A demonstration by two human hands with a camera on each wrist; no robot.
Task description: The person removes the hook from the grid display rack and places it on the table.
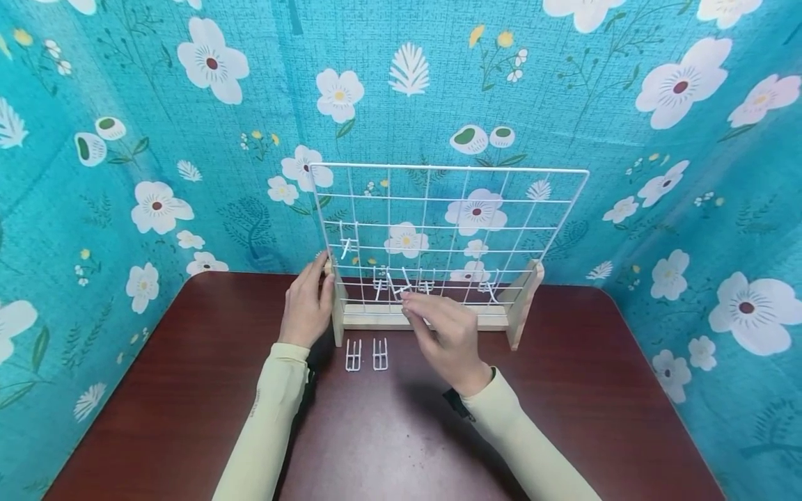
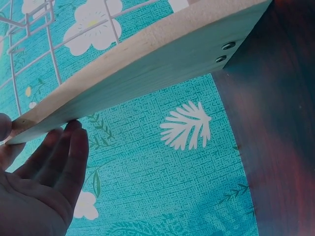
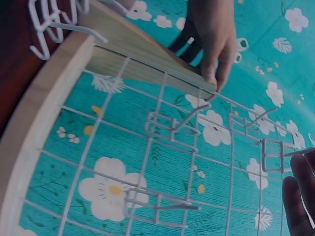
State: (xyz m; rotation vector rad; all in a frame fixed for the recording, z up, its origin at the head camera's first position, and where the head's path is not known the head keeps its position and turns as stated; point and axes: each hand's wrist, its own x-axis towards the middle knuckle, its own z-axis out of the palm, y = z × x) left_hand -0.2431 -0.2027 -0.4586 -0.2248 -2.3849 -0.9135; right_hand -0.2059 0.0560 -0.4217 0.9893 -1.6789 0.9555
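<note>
A white wire grid panel (image 1: 447, 167) stands upright in a wooden stand (image 1: 426, 321). My left hand (image 1: 308, 303) grips the top of the stand's left wooden side piece (image 2: 123, 73), fingers on its outer face and thumb opposite. My right hand (image 1: 443, 334) pinches a white wire hook (image 3: 273, 155) in front of the grid's lower middle; its contact with the grid wires is unclear. Other white hooks hang on the grid: one upper left (image 1: 348, 245), one lower left (image 1: 379, 284), one mid (image 1: 426, 285) and one lower right (image 1: 487, 287).
Two loose white hooks, a left one (image 1: 354, 356) and a right one (image 1: 380, 355), lie on the dark red table (image 1: 351, 445) before the stand. A blue floral cloth (image 1: 263, 125) hangs behind and at both sides. The right wooden side piece (image 1: 525, 306) stands at the grid's other end.
</note>
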